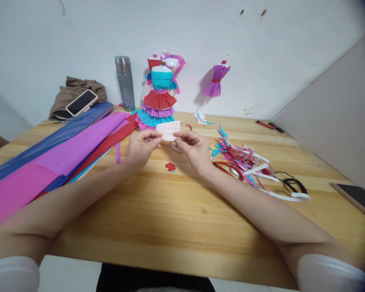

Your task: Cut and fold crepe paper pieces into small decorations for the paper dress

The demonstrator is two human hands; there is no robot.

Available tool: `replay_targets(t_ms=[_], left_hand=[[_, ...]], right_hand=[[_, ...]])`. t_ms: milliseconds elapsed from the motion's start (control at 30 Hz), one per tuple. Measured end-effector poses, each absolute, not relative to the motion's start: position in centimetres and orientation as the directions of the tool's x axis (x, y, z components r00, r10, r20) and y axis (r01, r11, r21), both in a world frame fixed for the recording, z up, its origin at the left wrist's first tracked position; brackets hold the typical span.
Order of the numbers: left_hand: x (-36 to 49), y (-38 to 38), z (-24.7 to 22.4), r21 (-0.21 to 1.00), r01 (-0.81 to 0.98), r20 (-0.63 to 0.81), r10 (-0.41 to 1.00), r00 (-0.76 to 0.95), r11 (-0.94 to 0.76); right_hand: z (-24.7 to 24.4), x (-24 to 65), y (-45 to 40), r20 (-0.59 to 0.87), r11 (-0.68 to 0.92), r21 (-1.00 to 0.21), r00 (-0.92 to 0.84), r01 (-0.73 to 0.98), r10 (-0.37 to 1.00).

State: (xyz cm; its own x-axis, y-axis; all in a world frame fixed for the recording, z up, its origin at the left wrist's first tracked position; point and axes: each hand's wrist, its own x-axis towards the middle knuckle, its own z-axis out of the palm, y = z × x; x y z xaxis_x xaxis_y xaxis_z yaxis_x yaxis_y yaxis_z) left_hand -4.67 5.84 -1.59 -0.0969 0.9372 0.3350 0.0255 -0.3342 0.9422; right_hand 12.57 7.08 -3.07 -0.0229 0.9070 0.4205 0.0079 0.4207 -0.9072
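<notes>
Currently, your left hand (141,148) pinches the left edge of the pale paper piece (168,131), thumb against fingers, nearly closed. Your right hand (195,151) grips its lower right corner likewise, fingertips pressed together on the sheet. Paper position: raised above the counter (158,219), toward its far edge, in front of the layered paper dress (160,99). Red scrap (170,166): on the counter, nearer its front edge than the paper.
</notes>
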Motion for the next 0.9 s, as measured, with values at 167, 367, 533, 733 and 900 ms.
replay_targets(t_ms=[167,367,533,733,900], left_hand=[[-4.9,6.0,-1.9,0.921,0.097,0.386,0.918,-0.095,-0.377],[-4.9,6.0,-2.1,0.905,0.135,0.416,0.905,-0.088,-0.403],[-4.7,5.8,-2.2,0.91,0.116,0.409,0.907,-0.099,-0.398],[-4.3,5.6,-1.9,0.948,0.034,0.318,0.939,-0.128,-0.316],[-4.2,5.6,-1.8,0.959,-0.025,0.275,0.951,-0.142,-0.282]], right_hand=[[-3.6,12.6,7.1,0.453,0.453,-0.89,-0.021,0.057,0.891],[-4.1,12.7,7.6,0.497,0.493,-0.862,-0.001,0.12,0.868],[-4.0,12.6,7.6,0.493,0.49,-0.86,-0.013,0.144,0.87],[-3.4,12.4,7.3,0.393,0.394,-0.918,-0.014,0.05,0.919],[-2.9,12.3,7.1,0.326,0.327,-0.945,0.038,-0.03,0.945]])
